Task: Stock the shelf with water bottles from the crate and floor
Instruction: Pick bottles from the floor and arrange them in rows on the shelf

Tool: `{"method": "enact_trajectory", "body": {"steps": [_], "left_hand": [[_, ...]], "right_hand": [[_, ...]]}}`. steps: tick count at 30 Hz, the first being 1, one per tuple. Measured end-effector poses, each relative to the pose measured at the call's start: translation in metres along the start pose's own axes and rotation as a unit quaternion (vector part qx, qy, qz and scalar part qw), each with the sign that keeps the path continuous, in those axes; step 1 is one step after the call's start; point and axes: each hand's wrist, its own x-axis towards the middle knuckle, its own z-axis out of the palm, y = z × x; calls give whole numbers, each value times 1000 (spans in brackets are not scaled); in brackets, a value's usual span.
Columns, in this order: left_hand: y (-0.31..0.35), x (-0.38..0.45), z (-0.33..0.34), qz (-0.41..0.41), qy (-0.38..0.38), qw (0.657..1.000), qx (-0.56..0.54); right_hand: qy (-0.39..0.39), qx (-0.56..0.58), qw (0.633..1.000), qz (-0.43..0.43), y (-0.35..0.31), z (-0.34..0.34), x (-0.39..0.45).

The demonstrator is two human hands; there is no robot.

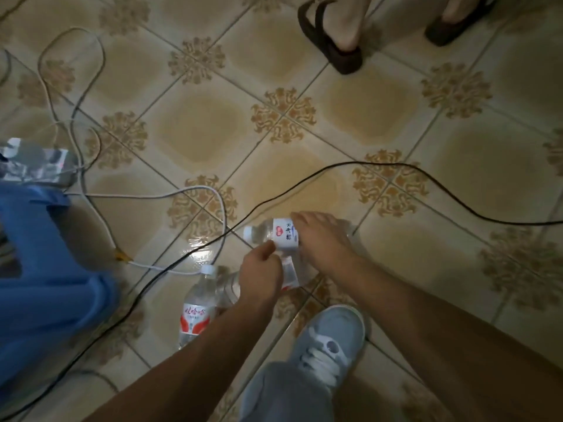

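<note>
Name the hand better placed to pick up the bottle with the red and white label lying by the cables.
Left. The left hand is right beside that bottle, while the right hand rests on another bottle.

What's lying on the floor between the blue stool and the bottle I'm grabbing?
In the head view, a black cable and a white cable cross the tiles between blue stool and bottle.

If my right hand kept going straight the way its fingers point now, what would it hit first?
The right hand already rests on the lying water bottle, fingers pointing up and left in the picture. Going on, it would most likely meet the black cable on the tiled floor, though depth is hard to judge.
</note>
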Motion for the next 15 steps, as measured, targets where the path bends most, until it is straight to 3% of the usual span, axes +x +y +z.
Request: {"method": "enact_trajectory", "body": {"steps": [3,6,8,11,15], "left_hand": [[2,4,7,-20,23,999,-44],[14,-2,13,-57,9,996,-75],[24,-12,18,-68,-21,995,-72],[48,-36,26,-33,-76,992,-93],[92,-96,32,58,-140,977,-150]], "right_hand": [[1,12,1000,3,3,-3,17],[42,169,981,89,13,-10,8],[78,314,938,128,22,-19,-12],[104,520,834,153,30,-45,-60],[155,626,751,140,35,-88,-137]]}}
